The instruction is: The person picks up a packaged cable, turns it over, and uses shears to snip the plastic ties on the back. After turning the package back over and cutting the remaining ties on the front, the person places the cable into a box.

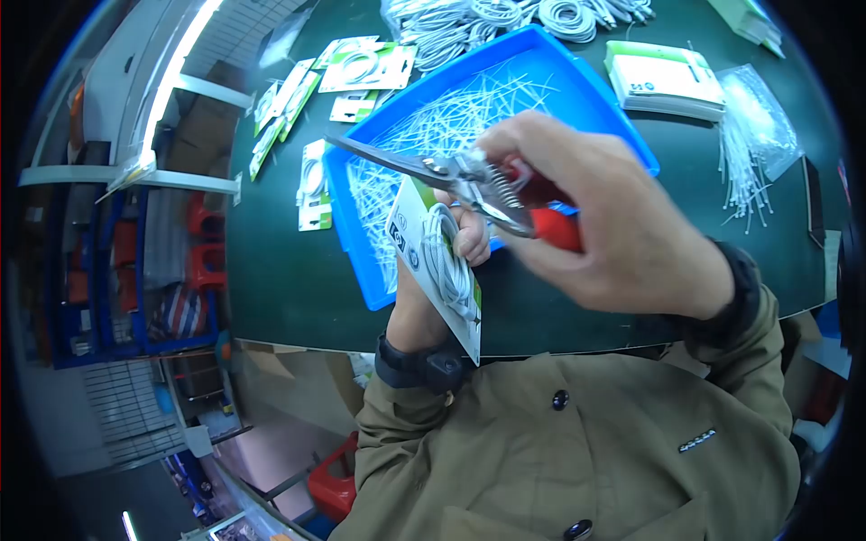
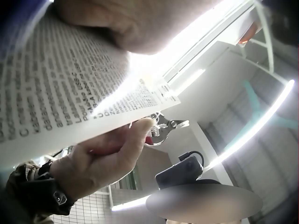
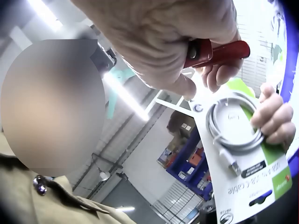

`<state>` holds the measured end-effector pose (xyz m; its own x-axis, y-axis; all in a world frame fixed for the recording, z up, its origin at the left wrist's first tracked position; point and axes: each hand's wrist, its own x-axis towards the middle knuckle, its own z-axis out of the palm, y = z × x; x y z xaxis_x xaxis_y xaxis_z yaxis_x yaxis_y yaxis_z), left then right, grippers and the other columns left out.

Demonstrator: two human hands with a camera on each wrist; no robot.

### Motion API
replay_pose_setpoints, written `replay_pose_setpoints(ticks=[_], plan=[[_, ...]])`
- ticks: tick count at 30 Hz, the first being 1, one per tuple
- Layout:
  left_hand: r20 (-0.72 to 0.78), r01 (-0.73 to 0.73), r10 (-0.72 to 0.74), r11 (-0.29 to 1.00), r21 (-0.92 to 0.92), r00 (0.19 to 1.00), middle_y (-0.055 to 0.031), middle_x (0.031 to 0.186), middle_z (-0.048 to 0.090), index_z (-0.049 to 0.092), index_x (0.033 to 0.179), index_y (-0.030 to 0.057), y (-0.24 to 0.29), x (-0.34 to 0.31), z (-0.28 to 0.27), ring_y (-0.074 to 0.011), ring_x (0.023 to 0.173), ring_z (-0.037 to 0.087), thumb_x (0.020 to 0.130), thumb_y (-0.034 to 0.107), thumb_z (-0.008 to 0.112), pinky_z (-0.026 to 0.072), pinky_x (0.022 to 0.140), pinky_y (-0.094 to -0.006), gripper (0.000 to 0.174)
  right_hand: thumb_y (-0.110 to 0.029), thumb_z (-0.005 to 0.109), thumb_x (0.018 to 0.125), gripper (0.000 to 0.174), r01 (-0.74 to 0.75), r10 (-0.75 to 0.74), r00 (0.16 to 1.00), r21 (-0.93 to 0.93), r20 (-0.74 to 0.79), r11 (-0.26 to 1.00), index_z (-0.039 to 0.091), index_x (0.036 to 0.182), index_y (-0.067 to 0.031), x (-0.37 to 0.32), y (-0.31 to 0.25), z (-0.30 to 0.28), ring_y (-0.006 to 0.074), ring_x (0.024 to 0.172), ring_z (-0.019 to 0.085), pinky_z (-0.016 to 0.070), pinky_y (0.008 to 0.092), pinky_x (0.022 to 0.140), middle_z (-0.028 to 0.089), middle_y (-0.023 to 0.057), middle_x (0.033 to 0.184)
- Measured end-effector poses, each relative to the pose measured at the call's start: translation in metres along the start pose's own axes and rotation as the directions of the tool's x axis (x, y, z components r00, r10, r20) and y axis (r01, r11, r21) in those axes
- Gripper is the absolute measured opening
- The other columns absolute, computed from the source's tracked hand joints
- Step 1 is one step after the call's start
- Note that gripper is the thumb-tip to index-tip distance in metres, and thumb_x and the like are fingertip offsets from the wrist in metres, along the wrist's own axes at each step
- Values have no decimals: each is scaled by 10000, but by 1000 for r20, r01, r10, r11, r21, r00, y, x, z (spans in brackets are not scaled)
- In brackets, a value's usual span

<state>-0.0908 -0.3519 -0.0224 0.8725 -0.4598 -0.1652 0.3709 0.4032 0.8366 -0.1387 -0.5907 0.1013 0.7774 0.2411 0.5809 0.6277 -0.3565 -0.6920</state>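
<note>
My left hand grips a white and green card that carries a coiled white USB cable. In the head view the card stands tilted over the near left part of the blue tray. Dense print covers the card's back in the left wrist view. My right hand holds red-handled pruning shears with a coil spring, just above the card's top edge. Their blades point left, past the left hand. The left hand's palm is hidden behind the card.
Thin white strips like cable ties lie loose in the tray. Carded cables lie left of it, coiled cables behind. To the right are a stack of cards and a clear bag of ties. A red stool stands below.
</note>
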Motion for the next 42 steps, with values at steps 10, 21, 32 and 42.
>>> replay_pose_setpoints(ticks=[10,21,32,42], plan=[[-190,-214,326,869,446,926,-33,820,638,597,1003,70,27,2,86,-93,701,612,1143,514,348,529,640,-247,528,-128,846,864,400,-299,293,954,288,63,910,588,1144,-4,-3,5,21,77,760,560,477,275,673,624,20,882],[-132,-211,329,815,540,935,-14,692,570,609,958,69,45,-2,91,-84,578,529,1138,612,253,434,548,-239,673,-70,788,881,315,-479,414,864,725,287,495,577,1113,-38,5,1,3,112,751,590,498,284,698,617,34,876],[76,-268,266,963,10,961,-35,671,528,549,1085,59,31,-15,-4,-128,554,476,1140,360,425,377,516,-261,330,-96,757,947,357,-418,429,859,866,279,274,517,1209,-74,10,16,-18,155,782,581,484,349,720,590,31,908],[-566,-261,591,788,558,574,-58,719,572,572,1007,50,57,-204,-113,-131,625,528,1145,440,411,428,569,-263,445,-198,777,927,346,-409,410,912,65,2,910,633,1140,33,19,47,-27,146,864,640,533,304,801,664,78,936]])
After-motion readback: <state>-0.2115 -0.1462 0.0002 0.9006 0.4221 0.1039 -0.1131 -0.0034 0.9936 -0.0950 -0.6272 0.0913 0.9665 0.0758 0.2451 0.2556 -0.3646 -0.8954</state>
